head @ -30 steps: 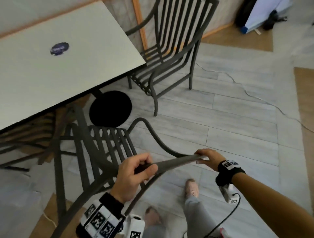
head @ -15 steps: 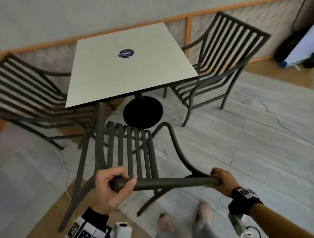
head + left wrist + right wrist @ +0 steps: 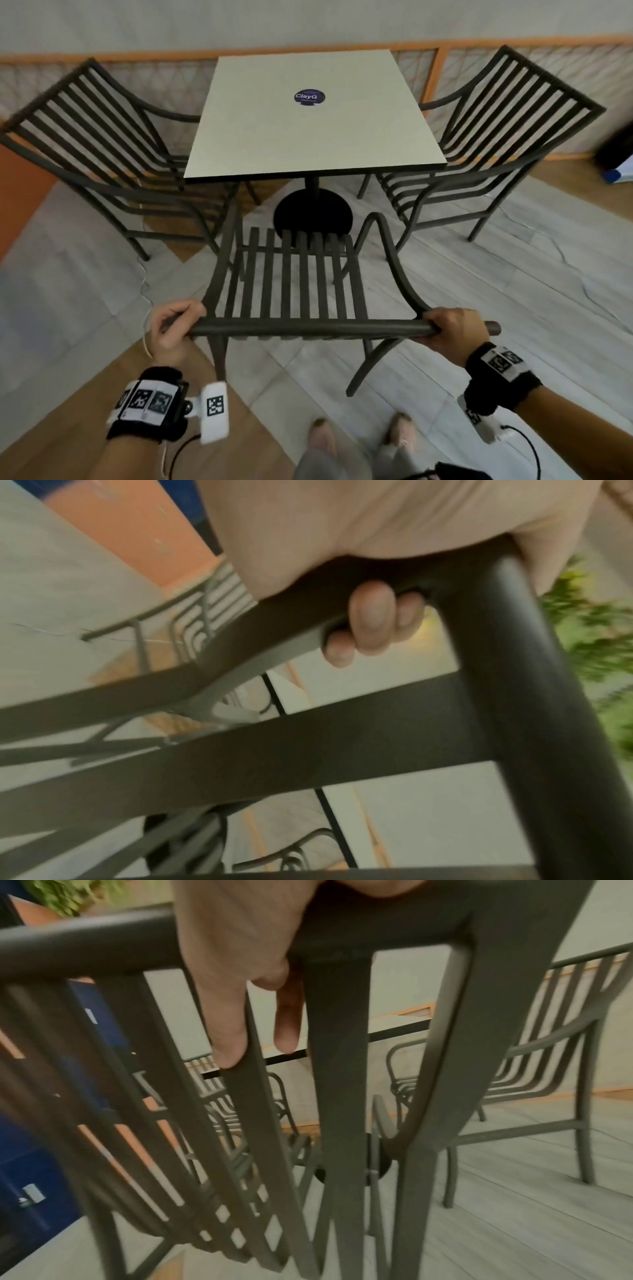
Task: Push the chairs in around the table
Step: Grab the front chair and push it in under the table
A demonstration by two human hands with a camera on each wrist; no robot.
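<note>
- The near chair [image 3: 294,284], a dark metal armchair with a slatted seat and back, stood square to the near edge of the bench [image 3: 315,137], its seat front just over the round black pedestal base [image 3: 313,214] in the head view.
- Its seat was not yet under the bench top; by my reading this was the pushing step for this chair, lined up but not driven home.
- The top rail [image 3: 308,329] of its back ran level across the view, each end in a grip.
- The left hand [image 3: 171,330] was clamped round the left end of the rail, fingertips [image 3: 371,620] curled under it in the left wrist view.
- The right hand [image 3: 457,329] was clamped round the right end, though two of its fingers [image 3: 226,1031] hung straighter down the back slats.
- The hands were well apart, one at each corner of the back.
- The next move seemed to call for an even forward push from both hands, so the armrests would pass between the two side chairs without skewing.
- The left chair [image 3: 102,150] and the right chair [image 3: 496,137] flanked the bench, their seats partly under its edges as far as could be told.
- A thin cable [image 3: 145,291] lay on the floor near the chair's left front leg and could snag, I judged.
</note>
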